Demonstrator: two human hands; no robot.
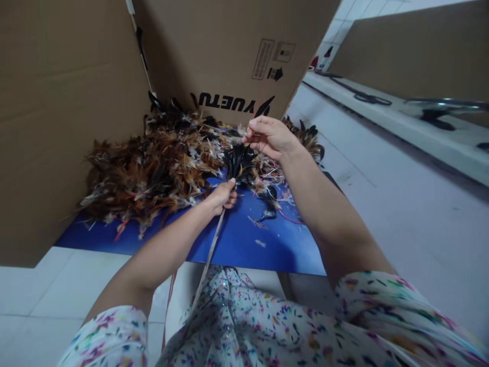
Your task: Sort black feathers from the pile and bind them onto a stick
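My left hand [224, 197] is closed around the thin stick [212, 243] of a feather duster, just under its tuft of black feathers [239, 162]. The stick slants down toward my lap. My right hand [269, 136] is raised above and to the right of the tuft, thumb and fingers pinched together. Whatever lies between those fingertips is too fine to make out. Behind and left of the duster spreads a big heap of brown feathers [153, 163], with black and white ones mixed in. Loose black feathers [270, 204] lie on the blue tabletop [244, 244].
Tall cardboard panels [69, 122] wall the left side, and a printed cardboard box [229, 51] stands behind the heap. At the right, a long white ledge [412, 122] bears dark cables [367, 97] and another cardboard sheet [416, 51]. Tiled floor [49, 285] shows at lower left.
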